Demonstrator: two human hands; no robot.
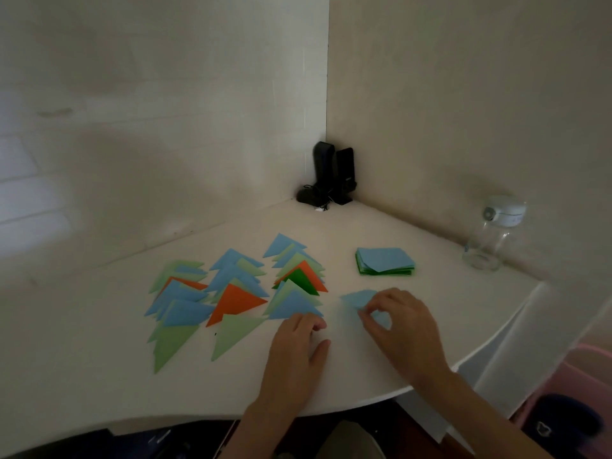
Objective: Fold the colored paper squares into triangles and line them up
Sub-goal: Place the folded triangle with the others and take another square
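Three rows of folded triangles (231,293) in blue, light green, orange and dark green lie overlapped on the white table (99,376). A stack of unfolded squares (384,261), blue on top and green below, sits to the right. My right hand (402,329) pinches a blurred light blue paper (359,298) between thumb and fingers, just right of the rows. My left hand (294,346) rests on the table with fingers loosely curled, its fingertips touching the near end of the right row at a blue triangle (293,308). It holds nothing.
Two black speakers (334,173) with a cable stand in the wall corner. A clear glass jar (490,240) with a pale lid stands at the right by the wall. The table's curved front edge runs close below my wrists. A pink bin (576,385) sits off the table, lower right.
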